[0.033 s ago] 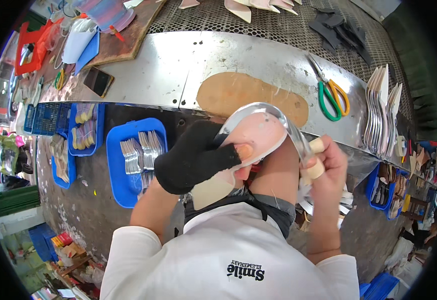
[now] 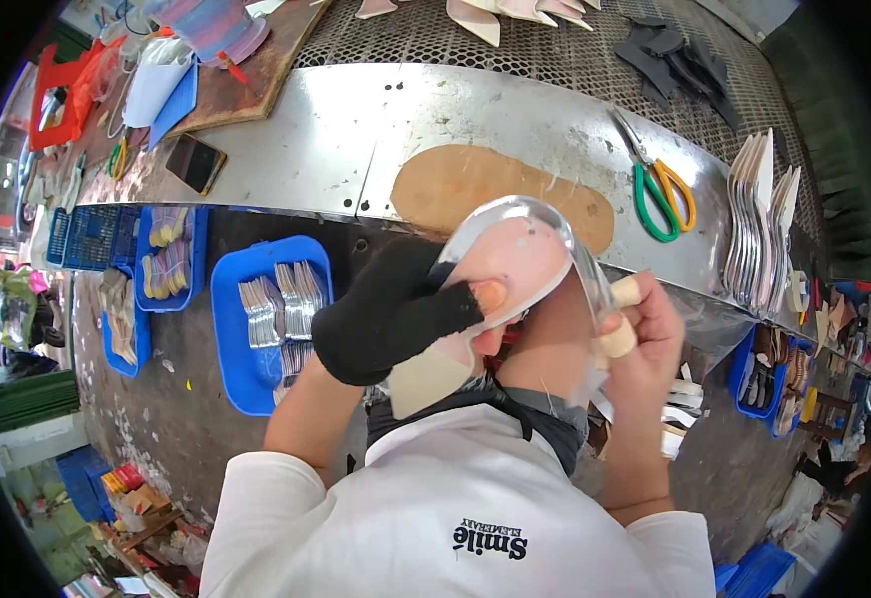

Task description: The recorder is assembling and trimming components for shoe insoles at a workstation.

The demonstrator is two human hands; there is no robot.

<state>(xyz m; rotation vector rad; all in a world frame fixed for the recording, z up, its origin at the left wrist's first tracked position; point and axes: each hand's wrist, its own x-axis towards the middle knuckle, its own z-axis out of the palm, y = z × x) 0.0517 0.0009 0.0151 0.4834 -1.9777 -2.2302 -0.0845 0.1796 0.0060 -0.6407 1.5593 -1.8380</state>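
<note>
My left hand (image 2: 385, 314), in a black glove with bare fingertips, grips a sole-shaped piece (image 2: 515, 257), pink on its face with a cream tail, its thumb pressed on the pink face. A shiny silver strip (image 2: 587, 279) runs around the rounded end. On the right side, my right hand (image 2: 655, 324) pinches this strip close to the edge; beige wraps cover two of its fingers. The piece is held tilted above my lap. Beyond it, a tan oblong board (image 2: 485, 184) lies on the metal bench top (image 2: 326, 130).
Green-and-yellow-handled scissors (image 2: 665, 194) and a stack of silver-edged pieces (image 2: 751, 224) lie to the right on the bench. A phone (image 2: 196, 162) is at the left. Below it, a blue tray (image 2: 239, 364) holds silver-edged pieces. Black offcuts (image 2: 677, 65) lie on the mesh behind.
My right hand has shifted slightly left and down along the piece's side. The rounded end has risen slightly. Both hands keep their hold.
</note>
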